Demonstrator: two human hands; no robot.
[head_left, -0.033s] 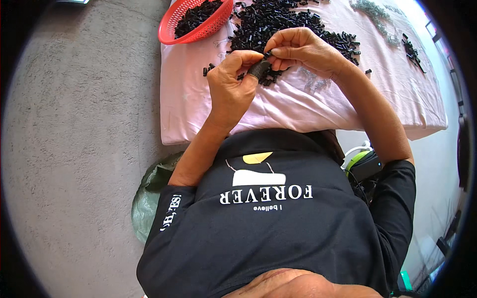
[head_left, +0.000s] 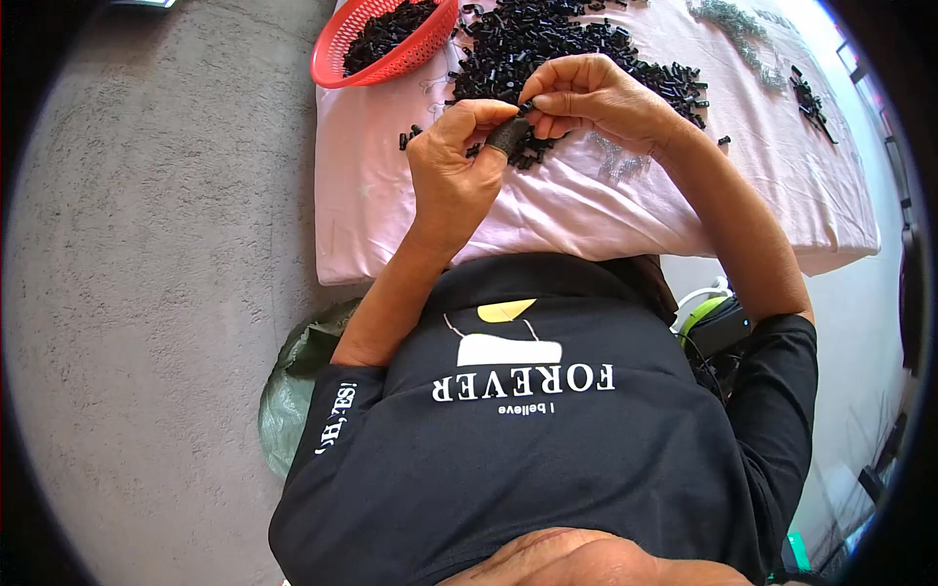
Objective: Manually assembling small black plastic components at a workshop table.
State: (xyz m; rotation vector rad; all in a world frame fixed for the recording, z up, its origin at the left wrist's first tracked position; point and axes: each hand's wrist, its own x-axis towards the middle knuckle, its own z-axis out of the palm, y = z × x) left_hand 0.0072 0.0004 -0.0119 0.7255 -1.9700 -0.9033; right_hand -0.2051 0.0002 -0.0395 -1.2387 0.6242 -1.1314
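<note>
1. Here, in the head view, the left hand (head_left: 457, 166) pinches a small black piece (head_left: 526, 110) between its thumb and finger. A dark cover (head_left: 508, 138) sits on that thumb.
2. The right hand (head_left: 608, 105) has its thumb and finger pinched on the same little piece from the other side. The fingers hide most of it, so I cannot tell its full shape.
3. The piece is up above the table (head_left: 376, 215), which has a pink cloth on it. Both hands are close together, tip to tip.
4. A big pile of black pieces (head_left: 547, 44) lies just past the hands, and a few are under them.
5. A red basket (head_left: 430, 49) with holes is at the far left part of the table, with more black pieces inside.
6. Some shiny, clear bits (head_left: 619, 161) lie near the right wrist. More shiny bits (head_left: 738, 37) and a little bunch of dark pieces (head_left: 810, 105) lie farther right.
</note>
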